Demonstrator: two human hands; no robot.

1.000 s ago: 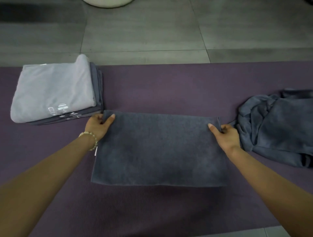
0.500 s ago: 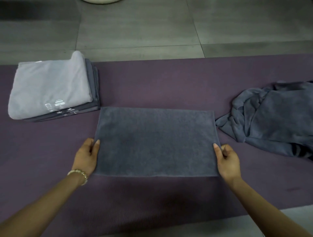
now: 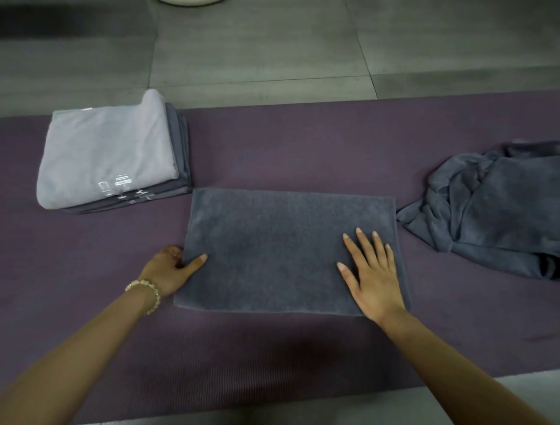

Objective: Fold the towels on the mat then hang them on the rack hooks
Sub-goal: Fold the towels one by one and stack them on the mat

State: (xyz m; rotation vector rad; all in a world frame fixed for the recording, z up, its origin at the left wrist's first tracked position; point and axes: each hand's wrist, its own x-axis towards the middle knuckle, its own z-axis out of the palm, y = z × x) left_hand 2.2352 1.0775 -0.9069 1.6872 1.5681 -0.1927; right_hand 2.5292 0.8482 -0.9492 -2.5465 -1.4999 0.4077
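Note:
A dark grey towel (image 3: 278,242), folded into a rectangle, lies flat in the middle of the purple mat (image 3: 303,151). My left hand (image 3: 171,268) pinches the towel's left edge, thumb on top and fingers tucked under. My right hand (image 3: 372,273) rests flat on the towel's right part with fingers straight and spread. A stack of folded towels (image 3: 112,157), light grey on top of dark grey ones, sits at the mat's left. A crumpled dark grey towel (image 3: 491,203) lies at the right. No rack or hooks are in view.
Grey tiled floor (image 3: 257,54) runs beyond the mat's far edge and shows again at the near right corner. A white round object (image 3: 191,1) peeks in at the top edge.
My right hand has left the towel's right edge and moved onto its top, lying flat. My left hand now pinches the left edge near the front. The towel has not shifted.

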